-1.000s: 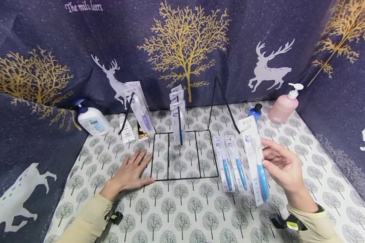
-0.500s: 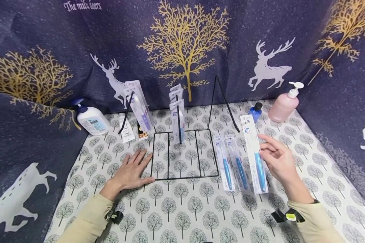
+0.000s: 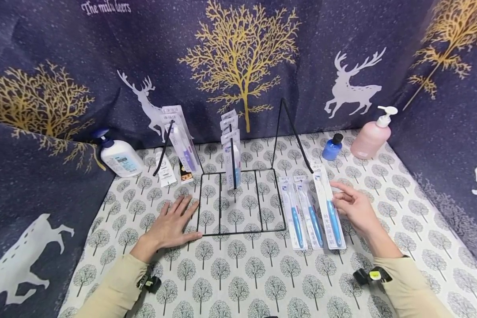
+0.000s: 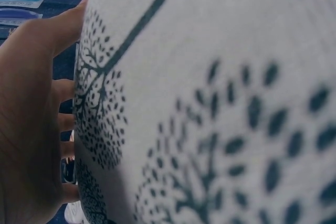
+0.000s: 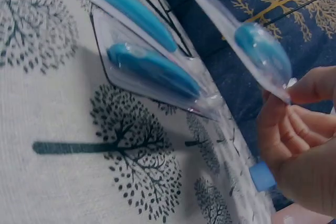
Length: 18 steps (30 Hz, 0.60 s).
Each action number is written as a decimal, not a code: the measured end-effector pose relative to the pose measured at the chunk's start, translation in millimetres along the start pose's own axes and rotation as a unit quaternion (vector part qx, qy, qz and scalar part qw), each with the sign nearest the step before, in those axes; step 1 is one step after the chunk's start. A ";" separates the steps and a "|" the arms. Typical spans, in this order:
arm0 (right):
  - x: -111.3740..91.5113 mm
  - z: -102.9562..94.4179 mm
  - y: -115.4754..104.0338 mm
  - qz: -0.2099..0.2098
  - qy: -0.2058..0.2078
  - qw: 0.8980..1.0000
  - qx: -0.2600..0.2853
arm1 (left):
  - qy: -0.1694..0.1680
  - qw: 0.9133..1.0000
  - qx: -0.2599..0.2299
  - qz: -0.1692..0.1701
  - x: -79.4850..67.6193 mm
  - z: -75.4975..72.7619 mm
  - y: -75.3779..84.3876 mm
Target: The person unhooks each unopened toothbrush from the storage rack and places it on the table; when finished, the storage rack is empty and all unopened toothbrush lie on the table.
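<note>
Between thumb and fingers, my right hand (image 3: pixel 353 210) pinches the right edge of a packaged blue toothbrush (image 3: pixel 331 212). In the right wrist view this toothbrush pack (image 5: pixel 252 45) is raised off the cloth, tilted. Just left of it, two more blue toothbrush packs (image 3: pixel 293 212) lie side by side on the table. My left hand (image 3: pixel 171 227) rests flat with spread fingers, its thumb touching the front left corner of a black wire rack (image 3: pixel 242 232). Several toothbrush packs (image 3: pixel 231 152) hang on the rack's middle hook, and purple ones (image 3: pixel 184 148) on its left hook.
Behind the left hand stand a white pump bottle (image 3: pixel 123 159), a white tube (image 3: pixel 166 172) and a small dark packet (image 3: pixel 186 173). At the back right are a blue bottle (image 3: pixel 332 148) and a pink pump bottle (image 3: pixel 369 139). The rack's right hook (image 3: pixel 302 152) juts forward bare.
My right hand has moved left with the toothbrush pack, bringing it close beside the two lying packs and near the right hook's tip. The left hand has stayed in place.
</note>
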State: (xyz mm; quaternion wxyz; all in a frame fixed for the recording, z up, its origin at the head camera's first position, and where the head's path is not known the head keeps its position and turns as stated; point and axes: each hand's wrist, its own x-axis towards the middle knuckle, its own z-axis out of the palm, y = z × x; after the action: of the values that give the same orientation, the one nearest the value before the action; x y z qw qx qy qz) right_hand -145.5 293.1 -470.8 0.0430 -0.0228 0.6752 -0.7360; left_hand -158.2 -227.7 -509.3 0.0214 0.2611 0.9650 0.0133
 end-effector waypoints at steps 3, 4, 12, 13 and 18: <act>2.7 -2.3 4.2 0.037 0.018 0.998 -0.037 | 0.000 1.000 0.002 0.000 1.0 1.9 -0.4; 4.4 -2.6 5.2 0.047 0.022 0.997 -0.052 | 0.001 1.000 0.002 0.000 1.1 2.0 -0.7; 14.0 -3.6 14.2 0.071 0.039 0.982 -0.169 | 0.008 1.000 -0.004 0.004 0.9 0.0 0.5; 14.6 -4.0 14.9 0.072 0.038 0.981 -0.176 | 0.007 1.000 -0.005 0.004 0.9 -0.1 0.5; 16.3 -5.7 18.7 0.074 0.031 0.978 -0.195 | 0.000 1.000 -0.007 0.000 0.3 0.2 0.8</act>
State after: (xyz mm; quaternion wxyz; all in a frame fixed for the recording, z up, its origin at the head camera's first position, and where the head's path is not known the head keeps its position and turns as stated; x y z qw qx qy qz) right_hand -161.6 295.6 -490.4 0.0717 0.0422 0.8063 -0.5856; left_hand -158.1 -226.9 -509.5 0.0229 0.2612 0.9648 0.0203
